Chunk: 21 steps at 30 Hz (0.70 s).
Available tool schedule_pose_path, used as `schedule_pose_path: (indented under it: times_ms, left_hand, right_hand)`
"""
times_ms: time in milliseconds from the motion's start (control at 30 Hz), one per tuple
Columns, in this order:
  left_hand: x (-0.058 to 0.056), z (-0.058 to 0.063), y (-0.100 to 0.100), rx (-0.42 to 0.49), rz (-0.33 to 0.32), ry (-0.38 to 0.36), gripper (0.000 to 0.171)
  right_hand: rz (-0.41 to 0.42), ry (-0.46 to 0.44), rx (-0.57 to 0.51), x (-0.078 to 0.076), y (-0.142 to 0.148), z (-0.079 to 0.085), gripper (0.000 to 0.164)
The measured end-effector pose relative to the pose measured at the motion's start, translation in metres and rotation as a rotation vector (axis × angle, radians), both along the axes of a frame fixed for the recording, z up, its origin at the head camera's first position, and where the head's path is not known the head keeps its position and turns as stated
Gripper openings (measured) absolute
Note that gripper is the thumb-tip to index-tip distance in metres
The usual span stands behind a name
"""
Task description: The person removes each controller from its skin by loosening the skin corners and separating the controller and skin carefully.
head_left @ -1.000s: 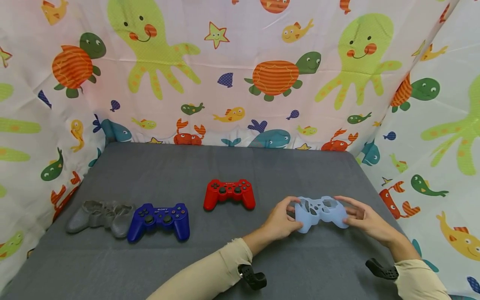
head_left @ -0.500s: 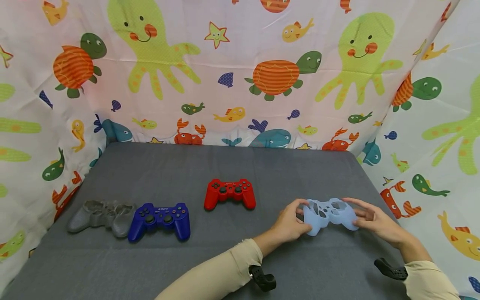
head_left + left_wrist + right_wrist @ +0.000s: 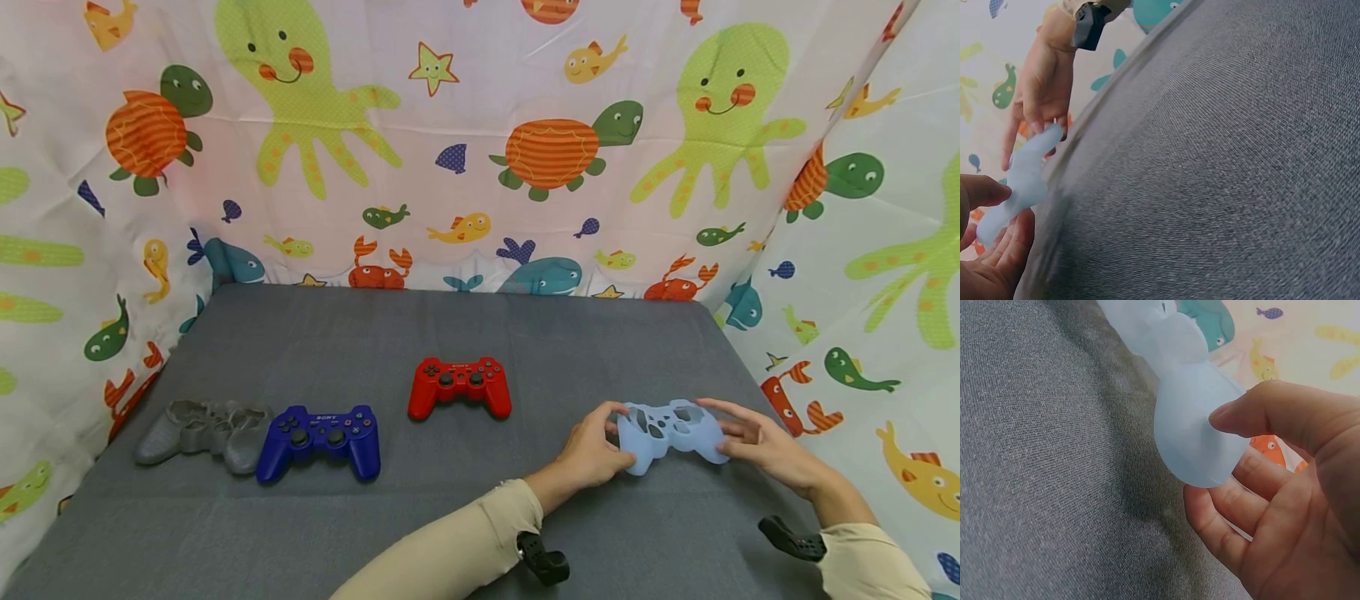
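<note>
A pale blue silicone controller cover [image 3: 670,429], with cut-out holes in its face, is held above the right part of the grey table. My left hand [image 3: 592,450] pinches its left grip between thumb and fingers. At the other end my right hand [image 3: 772,446] holds the right grip, its thumb [image 3: 1235,419] on the near face and its fingers behind, as the right wrist view shows. In the left wrist view the cover [image 3: 1025,175] looks limp and hollow, spanning both hands. The far side of the cover is hidden.
A red game controller [image 3: 460,387] lies mid-table. Farther left lies a blue controller [image 3: 318,443], touching or very near a grey silicone cover [image 3: 202,437]. A curtain [image 3: 465,150] printed with sea animals stands behind and beside the grey table [image 3: 360,533].
Both hands have moved to the right and slightly nearer with the pale blue cover between them. The controllers and the grey cover stay where they were.
</note>
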State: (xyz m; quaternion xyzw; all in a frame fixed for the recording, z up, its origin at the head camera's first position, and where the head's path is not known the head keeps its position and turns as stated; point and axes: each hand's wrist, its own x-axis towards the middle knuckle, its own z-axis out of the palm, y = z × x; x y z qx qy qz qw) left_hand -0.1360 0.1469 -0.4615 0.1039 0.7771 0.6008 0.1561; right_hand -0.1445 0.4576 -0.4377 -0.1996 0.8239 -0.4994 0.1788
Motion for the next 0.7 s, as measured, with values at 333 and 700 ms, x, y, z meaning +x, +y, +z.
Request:
schedule_pose_path:
  times_ms: [333, 700]
  left_hand:
    - [-0.001, -0.008, 0.008, -0.081, 0.025, 0.007, 0.062]
    - [-0.001, -0.008, 0.012, -0.213, 0.030, 0.072, 0.060]
  right_hand:
    - [-0.003, -0.015, 0.016, -0.001, 0.004, -0.005, 0.057]
    - [-0.023, 0.013, 0.079, 0.001, 0.003, -0.008, 0.058]
